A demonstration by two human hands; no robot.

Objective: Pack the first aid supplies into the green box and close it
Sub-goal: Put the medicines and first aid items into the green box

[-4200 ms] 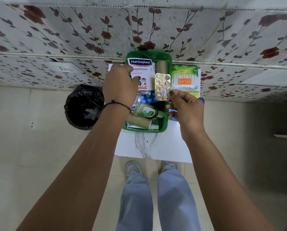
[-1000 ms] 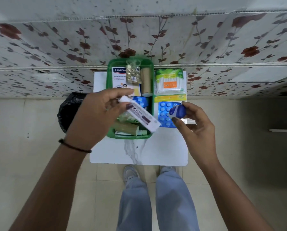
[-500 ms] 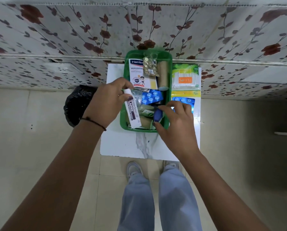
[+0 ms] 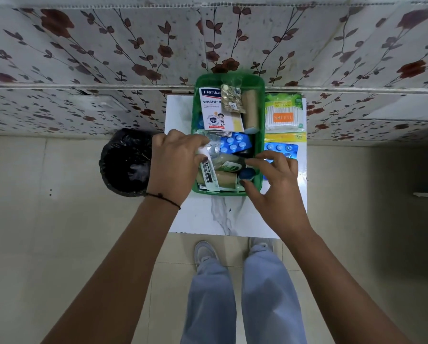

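The green box (image 4: 260, 155) stands open on a small white table (image 4: 222, 214) against the wall. Inside lie a Hansaplast packet (image 4: 213, 108), a gold pill strip (image 4: 231, 98), a cardboard roll (image 4: 250, 108), a blue blister pack (image 4: 234, 143) and small bottles. My left hand (image 4: 174, 165) grips the top of a white ointment tube (image 4: 209, 173) lying along the box's left side. A small blue jar (image 4: 246, 174) sits in the box's near right corner. My right hand (image 4: 273, 184) hovers over that corner, fingers spread, holding nothing.
Right of the box on the table lie a pack of cotton swabs (image 4: 283, 115), a yellow-green packet (image 4: 285, 137) and another blue blister pack (image 4: 281, 148). A bin with a black bag (image 4: 126, 162) stands on the floor to the left. My feet are below the table.
My right hand has set the blue jar into the box's near right corner and let go. My left hand has pushed the white tube lower into the box.
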